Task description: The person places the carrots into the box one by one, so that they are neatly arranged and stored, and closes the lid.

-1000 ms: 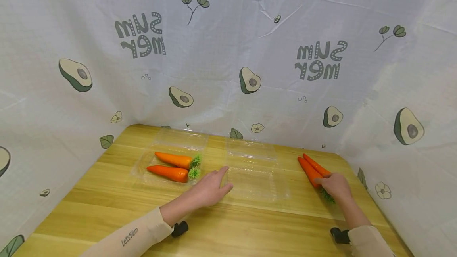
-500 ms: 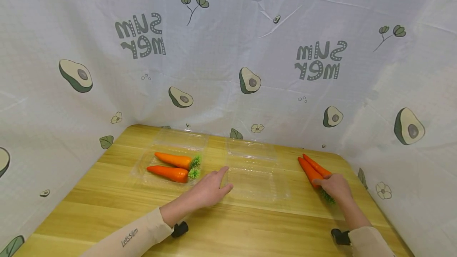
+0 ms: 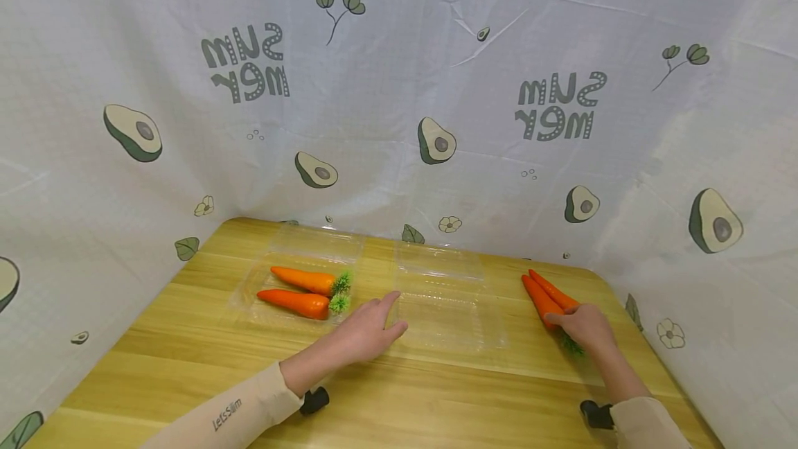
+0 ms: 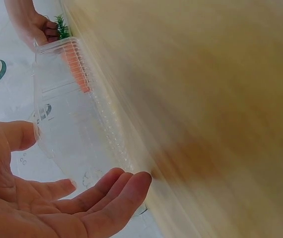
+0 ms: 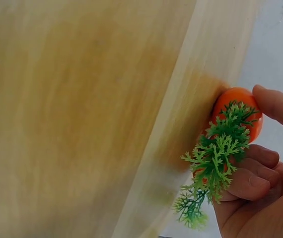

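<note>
My left hand (image 3: 364, 330) is at the near left edge of a clear plastic clamshell box (image 3: 439, 324), which lies with its lid folded back. In the left wrist view its fingers are spread and relaxed beside the box wall, with nothing held. At the right, two carrots lie side by side on the table. My right hand (image 3: 589, 328) pinches the left carrot (image 3: 536, 298) near its leafy end, thumb on one side and fingers curled on the other. The second carrot (image 3: 551, 287) lies against it, partly hidden by the hand. Green leaves (image 5: 221, 144) show in the right wrist view.
Another clear box (image 3: 246, 289), lid folded back, stands at the left with an orange carrot (image 3: 305, 278) and a redder carrot (image 3: 296, 302) in it. A white curtain (image 3: 386, 89) printed with avocados encloses the wooden table (image 3: 411, 404) at the back and sides.
</note>
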Demonstrator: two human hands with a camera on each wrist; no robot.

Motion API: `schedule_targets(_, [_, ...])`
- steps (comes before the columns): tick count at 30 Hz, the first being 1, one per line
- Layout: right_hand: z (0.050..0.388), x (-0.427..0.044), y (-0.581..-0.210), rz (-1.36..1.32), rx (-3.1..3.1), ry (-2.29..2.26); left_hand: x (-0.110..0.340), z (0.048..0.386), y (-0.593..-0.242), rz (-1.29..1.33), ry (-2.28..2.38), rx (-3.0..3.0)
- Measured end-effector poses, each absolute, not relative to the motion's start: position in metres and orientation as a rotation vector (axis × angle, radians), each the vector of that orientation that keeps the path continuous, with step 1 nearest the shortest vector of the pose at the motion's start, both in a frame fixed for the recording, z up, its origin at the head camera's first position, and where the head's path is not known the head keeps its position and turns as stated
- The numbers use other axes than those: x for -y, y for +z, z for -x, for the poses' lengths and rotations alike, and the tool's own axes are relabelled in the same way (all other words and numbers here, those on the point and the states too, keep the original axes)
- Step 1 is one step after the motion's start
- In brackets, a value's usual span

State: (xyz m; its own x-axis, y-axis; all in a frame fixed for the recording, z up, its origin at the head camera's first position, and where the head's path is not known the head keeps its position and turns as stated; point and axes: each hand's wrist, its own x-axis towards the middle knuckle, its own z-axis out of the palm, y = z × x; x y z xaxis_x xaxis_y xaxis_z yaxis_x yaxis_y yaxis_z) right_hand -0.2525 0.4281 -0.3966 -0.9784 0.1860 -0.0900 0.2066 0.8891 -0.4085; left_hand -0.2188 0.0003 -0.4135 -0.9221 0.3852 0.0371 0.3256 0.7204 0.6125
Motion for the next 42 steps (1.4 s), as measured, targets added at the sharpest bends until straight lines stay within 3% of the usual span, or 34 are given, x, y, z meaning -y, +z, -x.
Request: schedule_targets(42, [0.2559,-0.4266,-0.4004,-0.299,-3.056,-0.687,-0.0008,0.2184,-0.4143,-0.590,1.007,-2.832])
